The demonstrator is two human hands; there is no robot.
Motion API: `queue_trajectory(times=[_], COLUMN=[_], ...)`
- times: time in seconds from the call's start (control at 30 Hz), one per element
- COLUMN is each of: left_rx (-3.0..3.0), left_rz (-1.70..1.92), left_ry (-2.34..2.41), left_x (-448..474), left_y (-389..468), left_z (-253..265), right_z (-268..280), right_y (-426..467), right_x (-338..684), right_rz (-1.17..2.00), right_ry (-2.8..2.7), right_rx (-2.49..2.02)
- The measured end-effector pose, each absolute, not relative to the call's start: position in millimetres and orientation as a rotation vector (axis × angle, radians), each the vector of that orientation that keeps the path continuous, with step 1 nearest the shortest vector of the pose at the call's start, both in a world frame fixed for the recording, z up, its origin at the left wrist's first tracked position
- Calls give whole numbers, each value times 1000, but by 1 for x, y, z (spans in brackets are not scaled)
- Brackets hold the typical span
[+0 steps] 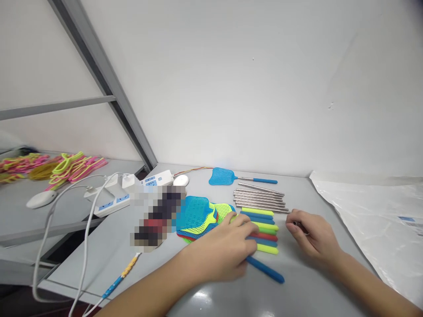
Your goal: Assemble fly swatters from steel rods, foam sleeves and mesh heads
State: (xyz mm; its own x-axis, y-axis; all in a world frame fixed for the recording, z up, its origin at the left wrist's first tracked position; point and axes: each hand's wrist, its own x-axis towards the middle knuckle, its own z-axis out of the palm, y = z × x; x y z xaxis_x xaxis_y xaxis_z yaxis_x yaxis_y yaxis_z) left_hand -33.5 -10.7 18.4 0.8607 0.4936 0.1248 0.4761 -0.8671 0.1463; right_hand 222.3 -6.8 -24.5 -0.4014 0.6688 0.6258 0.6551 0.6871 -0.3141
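My left hand [228, 248] reaches over a row of coloured handles, its fingers apart and bent down at their left ends. Yellow-green handles [267, 249], blue ones and a red handle [266, 237] lie side by side. One blue handle [266, 269] lies askew nearer me, its left end hidden under that hand. My right hand [313, 237] is closed on a metal rod [296, 224], of which only a short end shows. Beyond the handles lie several thin metal rods [259, 198]. Left of them, perforated fly swatter heads [194, 213] are piled in blue, yellow-green and red.
An assembled blue fly swatter [221, 176] lies by the wall. White power strips [114, 202] with cables stand at left, near a blurred-out item [158, 218]. Pink and yellow cords [77, 167] lie farther left. A white plastic sheet [370, 215] covers the right side.
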Motion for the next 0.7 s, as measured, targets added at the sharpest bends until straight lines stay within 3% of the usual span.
queue_trajectory(times=[0.7], left_rx=[1981], left_rz=[760], left_ry=[576], left_x=[-23], left_y=[-28], left_z=[34], right_z=[-33], right_y=[-6], right_x=[224], right_rz=[80], right_ry=[-2039], right_rx=[-977])
